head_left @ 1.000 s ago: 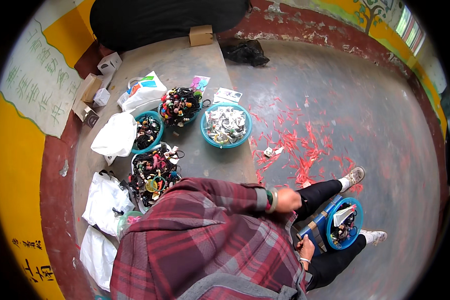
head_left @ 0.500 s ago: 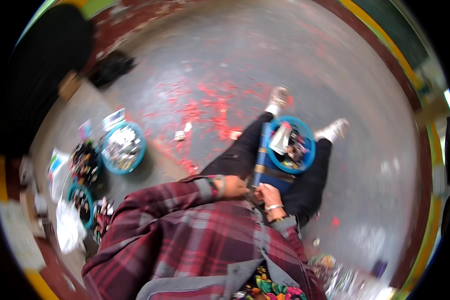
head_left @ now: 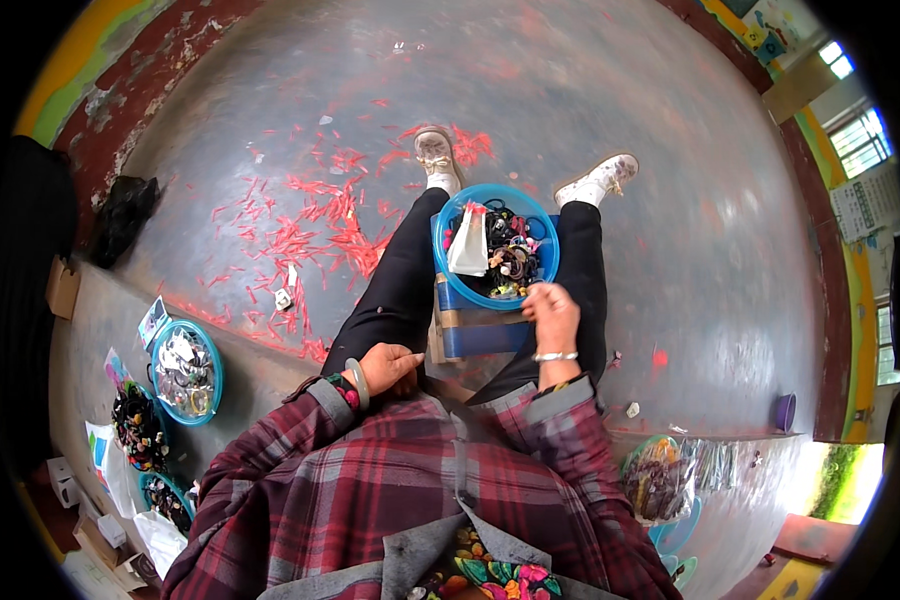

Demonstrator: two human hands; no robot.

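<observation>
A blue plastic basin [head_left: 448, 262] sits between my legs on a blue box with brown tape [head_left: 485, 340]. Black hair ties with small coloured ornaments [head_left: 510, 240] fill it, and a white paper packet [head_left: 469, 243] leans among them. My right hand [head_left: 554, 318], with a silver bangle, is at the basin's near right rim, its fingers pinched together; whatever they may hold is too small to make out. Over my lap rests my left hand [head_left: 390, 368], wearing a pale bangle. Its fingers are curled in and their contents, if any, are hidden.
At left stand a blue basin of silvery-white pieces [head_left: 186, 372] and tubs of dark hair ties [head_left: 138, 425]. Red scraps [head_left: 340, 230] litter the floor ahead. Clear-bagged goods [head_left: 660, 480] lie at lower right, with a purple cup [head_left: 785, 412] farther off.
My hands, close together before my lap earlier, have moved apart. The right has gone forward to the basin's rim; the left stays over my lap. The whole view has shifted.
</observation>
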